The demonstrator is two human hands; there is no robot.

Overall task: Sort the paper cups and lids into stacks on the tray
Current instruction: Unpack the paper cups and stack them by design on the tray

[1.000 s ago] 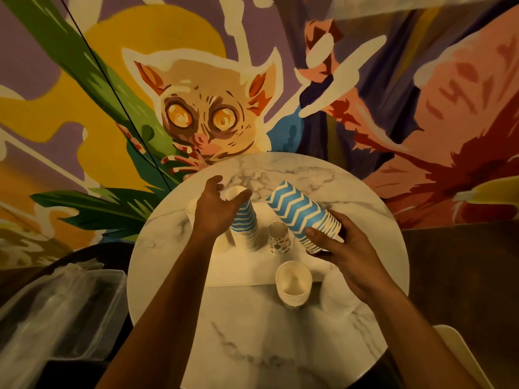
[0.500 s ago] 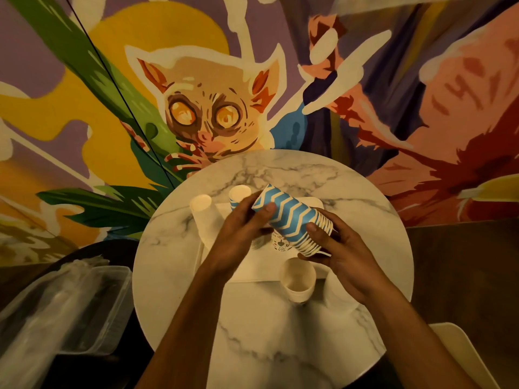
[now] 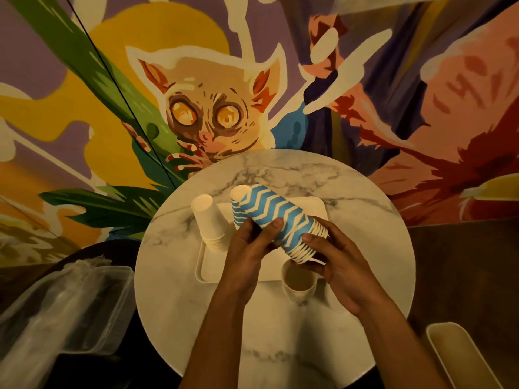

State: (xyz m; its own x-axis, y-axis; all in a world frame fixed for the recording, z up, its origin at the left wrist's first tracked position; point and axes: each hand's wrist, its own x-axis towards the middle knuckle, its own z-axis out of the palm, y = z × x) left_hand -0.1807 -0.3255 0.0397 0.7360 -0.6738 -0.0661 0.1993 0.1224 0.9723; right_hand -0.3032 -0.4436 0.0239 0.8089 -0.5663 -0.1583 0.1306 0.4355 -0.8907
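A stack of blue zigzag paper cups (image 3: 276, 217) lies tilted in the air above the white tray (image 3: 209, 265). My left hand (image 3: 250, 248) grips its middle from the near side. My right hand (image 3: 334, 262) holds its rim end, where several rims fan out. A second blue zigzag stack (image 3: 238, 204) stands upside down on the tray just behind. A plain white cup stack (image 3: 209, 223) stands upside down at the tray's left edge. One white cup (image 3: 299, 283) stands upright in front of the tray, partly under my right hand.
The round marble table (image 3: 275, 332) ends against a painted wall. A clear plastic container (image 3: 70, 310) with plastic wrap sits low at the left. A pale tray or chair edge (image 3: 460, 357) shows at the lower right.
My left hand left the upright blue stack and took hold of the tilted blue stack. Both hands have brought that stack slightly nearer and to the left.
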